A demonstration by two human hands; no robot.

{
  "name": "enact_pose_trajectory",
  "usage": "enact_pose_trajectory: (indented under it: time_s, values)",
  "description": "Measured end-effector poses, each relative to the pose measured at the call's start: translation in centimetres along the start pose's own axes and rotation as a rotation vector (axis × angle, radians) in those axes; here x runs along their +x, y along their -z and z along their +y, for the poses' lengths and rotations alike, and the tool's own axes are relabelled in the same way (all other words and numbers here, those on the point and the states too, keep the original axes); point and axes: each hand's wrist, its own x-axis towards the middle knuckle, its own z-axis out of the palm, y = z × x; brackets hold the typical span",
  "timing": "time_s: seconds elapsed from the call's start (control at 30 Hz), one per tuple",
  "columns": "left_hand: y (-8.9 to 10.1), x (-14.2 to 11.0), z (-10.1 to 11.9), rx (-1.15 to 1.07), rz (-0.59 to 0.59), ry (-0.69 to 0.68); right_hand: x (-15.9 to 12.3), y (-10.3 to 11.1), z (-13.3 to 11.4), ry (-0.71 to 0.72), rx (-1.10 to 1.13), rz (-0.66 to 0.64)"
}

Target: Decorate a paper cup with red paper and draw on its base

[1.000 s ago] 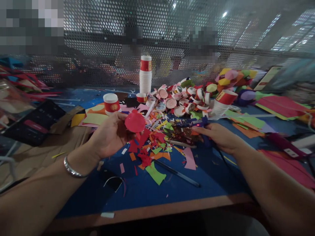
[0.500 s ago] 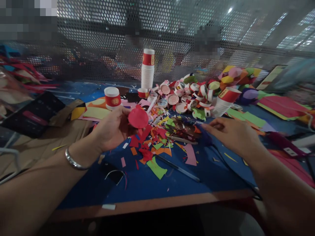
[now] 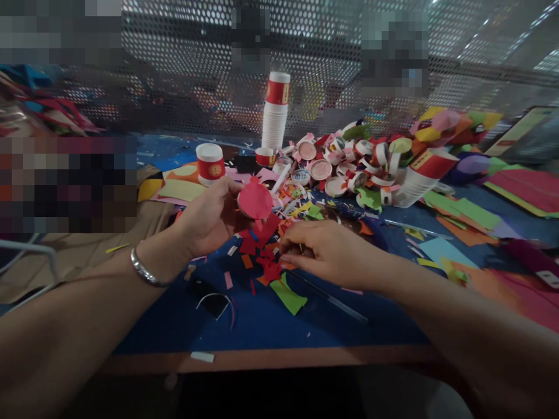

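Between the thumb and fingers of my left hand (image 3: 212, 224) is a round pinkish-red paper piece (image 3: 255, 202) with small tabs at its edge. It is held up above the table, its flat face turned toward me. My right hand (image 3: 323, 250) is low over the scraps, fingers curled together; what they hold, if anything, is hidden. Red paper scraps (image 3: 269, 269) lie just beside its fingertips. Below it are a green paper strip (image 3: 288, 295) and a pen (image 3: 334, 302).
A red-and-white paper cup (image 3: 210, 166) stands behind my left hand. Farther back are a tall cup stack (image 3: 275, 119), a heap of cut cup rings (image 3: 321, 169) and a leaning cup stack (image 3: 421, 174). Coloured paper sheets (image 3: 522, 189) lie right. The table's front edge (image 3: 271, 358) is near me.
My right hand has moved left, from beside a dark blue corded object to the paper scraps near the round piece. My left hand keeps hold of the round paper piece; the view has shifted slightly.
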Motion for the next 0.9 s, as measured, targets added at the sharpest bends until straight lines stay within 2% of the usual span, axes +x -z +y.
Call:
enact_pose_trajectory:
  time_s: [0.17,0.37,0.6,0.73,0.8,0.9]
  values:
    - [0.0,0.0,0.0,-0.001,0.016,-0.011,0.9,-1.4,0.4,-0.036,-0.021,-0.005]
    - [-0.2,0.0,0.2,-0.004,-0.016,-0.008,1.1,-2.4,1.3,0.016,-0.061,-0.031]
    - [0.2,0.2,-0.1,-0.012,-0.003,-0.011,1.1,-3.1,1.6,0.113,-0.075,0.072]
    - [0.2,0.0,-0.1,-0.009,0.026,0.006,0.9,-2.5,1.7,0.079,0.11,0.249]
    - [0.1,0.0,-0.1,-0.007,0.031,0.039,0.7,-2.0,1.8,0.005,0.272,0.326]
    - [-0.1,-0.1,-0.2,-0.009,0.015,0.082,0.4,-1.4,2.0,-0.152,0.566,0.372]
